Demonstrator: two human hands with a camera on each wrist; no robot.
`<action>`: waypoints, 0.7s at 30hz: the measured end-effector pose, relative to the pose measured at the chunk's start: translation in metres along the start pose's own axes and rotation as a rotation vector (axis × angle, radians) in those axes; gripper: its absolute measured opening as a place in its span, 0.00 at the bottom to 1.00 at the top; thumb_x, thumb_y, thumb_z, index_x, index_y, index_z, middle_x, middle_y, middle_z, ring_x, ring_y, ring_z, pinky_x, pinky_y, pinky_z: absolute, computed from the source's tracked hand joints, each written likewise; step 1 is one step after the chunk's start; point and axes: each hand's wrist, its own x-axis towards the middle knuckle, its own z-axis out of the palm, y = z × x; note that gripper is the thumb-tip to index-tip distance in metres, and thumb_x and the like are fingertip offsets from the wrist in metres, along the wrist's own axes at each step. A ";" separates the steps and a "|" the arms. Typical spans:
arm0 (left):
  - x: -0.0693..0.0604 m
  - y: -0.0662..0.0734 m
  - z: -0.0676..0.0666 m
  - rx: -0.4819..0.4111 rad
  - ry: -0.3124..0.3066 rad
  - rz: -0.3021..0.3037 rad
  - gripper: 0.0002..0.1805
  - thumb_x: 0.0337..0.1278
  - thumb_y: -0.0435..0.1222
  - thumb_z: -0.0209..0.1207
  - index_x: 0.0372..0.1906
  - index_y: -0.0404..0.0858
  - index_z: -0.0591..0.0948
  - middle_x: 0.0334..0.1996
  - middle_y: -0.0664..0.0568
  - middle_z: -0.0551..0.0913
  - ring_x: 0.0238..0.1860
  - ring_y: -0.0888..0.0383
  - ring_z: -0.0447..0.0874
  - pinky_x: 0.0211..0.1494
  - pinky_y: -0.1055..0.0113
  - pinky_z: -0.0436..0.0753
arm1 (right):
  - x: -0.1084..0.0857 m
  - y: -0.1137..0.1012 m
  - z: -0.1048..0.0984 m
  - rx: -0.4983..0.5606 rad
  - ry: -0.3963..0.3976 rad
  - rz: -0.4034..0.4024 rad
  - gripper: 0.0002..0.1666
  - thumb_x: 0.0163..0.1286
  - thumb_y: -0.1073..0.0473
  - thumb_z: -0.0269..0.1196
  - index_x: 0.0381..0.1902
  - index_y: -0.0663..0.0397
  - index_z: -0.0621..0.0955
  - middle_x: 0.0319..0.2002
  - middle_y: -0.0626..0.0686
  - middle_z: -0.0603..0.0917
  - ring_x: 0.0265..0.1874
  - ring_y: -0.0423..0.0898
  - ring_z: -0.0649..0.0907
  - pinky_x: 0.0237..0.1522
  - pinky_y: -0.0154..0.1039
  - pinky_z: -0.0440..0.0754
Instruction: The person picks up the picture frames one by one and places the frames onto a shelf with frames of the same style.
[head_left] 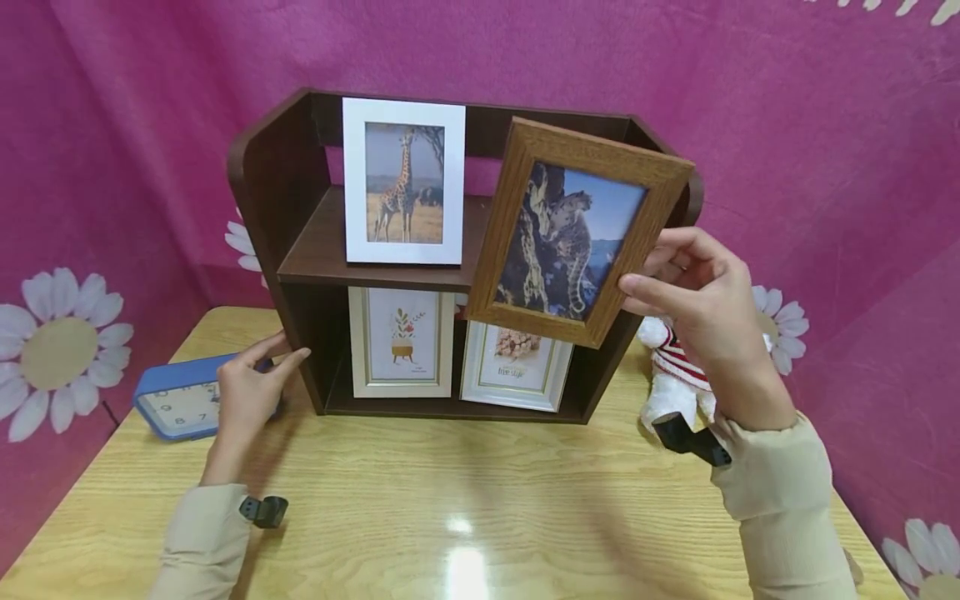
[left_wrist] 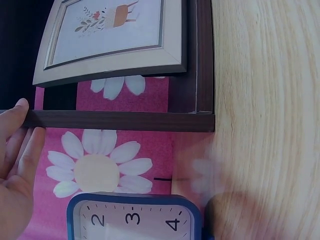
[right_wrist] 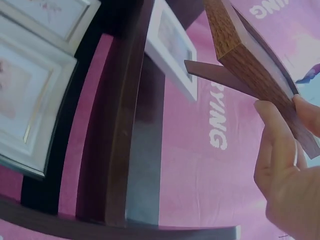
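My right hand [head_left: 693,292] pinches the right edge of a brown wooden picture frame [head_left: 652,223] with a leopard photo, held tilted in front of the shelf's right half. In the right wrist view its back stand [right_wrist: 220,77] sticks out from the frame. My left hand [head_left: 251,387] grips the left side panel of the dark brown shelf [head_left: 262,192], thumb on one face and fingers on the other. A white picture frame [head_left: 405,252] with a giraffe photo stands on the upper shelf. Below stand a cream picture frame [head_left: 401,387] and a white picture frame [head_left: 510,396], its top hidden by the brown one.
A blue clock [head_left: 180,404] lies tilted beside the shelf, behind my left hand. A white plush toy [head_left: 671,387] in a striped top sits to the right, partly behind my right wrist. The wooden table [head_left: 450,492] extends in front, and a pink flowered cloth [head_left: 825,167] hangs behind.
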 end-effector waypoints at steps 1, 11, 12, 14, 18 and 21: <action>0.000 0.000 0.000 0.003 0.000 -0.004 0.17 0.45 0.30 0.70 0.44 0.32 0.85 0.36 0.37 0.86 0.30 0.86 0.73 0.25 0.82 0.67 | 0.004 -0.001 0.000 -0.008 0.014 0.004 0.22 0.52 0.86 0.60 0.39 0.59 0.80 0.28 0.52 0.82 0.25 0.43 0.85 0.27 0.39 0.85; 0.000 -0.001 0.000 0.007 0.006 0.002 0.17 0.44 0.29 0.71 0.44 0.32 0.85 0.35 0.38 0.86 0.28 0.86 0.72 0.25 0.81 0.67 | 0.033 0.001 -0.004 -0.027 0.086 0.014 0.24 0.53 0.86 0.58 0.40 0.58 0.84 0.26 0.53 0.85 0.25 0.42 0.86 0.27 0.36 0.84; 0.000 -0.002 0.000 0.010 0.004 -0.005 0.17 0.44 0.29 0.71 0.44 0.32 0.86 0.35 0.38 0.87 0.26 0.85 0.72 0.24 0.81 0.66 | 0.034 0.002 -0.004 -0.036 0.095 0.017 0.24 0.53 0.86 0.59 0.40 0.58 0.84 0.26 0.52 0.85 0.25 0.42 0.86 0.27 0.36 0.84; -0.001 -0.002 -0.001 0.018 0.000 -0.016 0.17 0.44 0.30 0.71 0.44 0.33 0.86 0.35 0.39 0.87 0.23 0.82 0.72 0.22 0.80 0.65 | 0.038 0.004 -0.004 -0.051 0.113 0.025 0.24 0.54 0.85 0.59 0.41 0.57 0.84 0.26 0.52 0.86 0.25 0.42 0.86 0.27 0.35 0.84; 0.000 -0.002 -0.001 0.009 -0.003 -0.015 0.17 0.45 0.30 0.71 0.44 0.33 0.86 0.35 0.38 0.87 0.22 0.79 0.71 0.21 0.79 0.64 | 0.046 0.008 -0.004 -0.084 0.142 0.028 0.23 0.54 0.83 0.62 0.40 0.55 0.85 0.27 0.51 0.86 0.25 0.41 0.86 0.27 0.35 0.84; 0.001 0.000 0.000 -0.013 0.002 0.003 0.17 0.44 0.29 0.70 0.44 0.30 0.85 0.34 0.36 0.86 0.28 0.84 0.73 0.25 0.82 0.66 | 0.051 0.012 -0.002 -0.121 0.166 0.026 0.22 0.53 0.81 0.63 0.40 0.52 0.85 0.27 0.50 0.86 0.25 0.40 0.86 0.27 0.34 0.84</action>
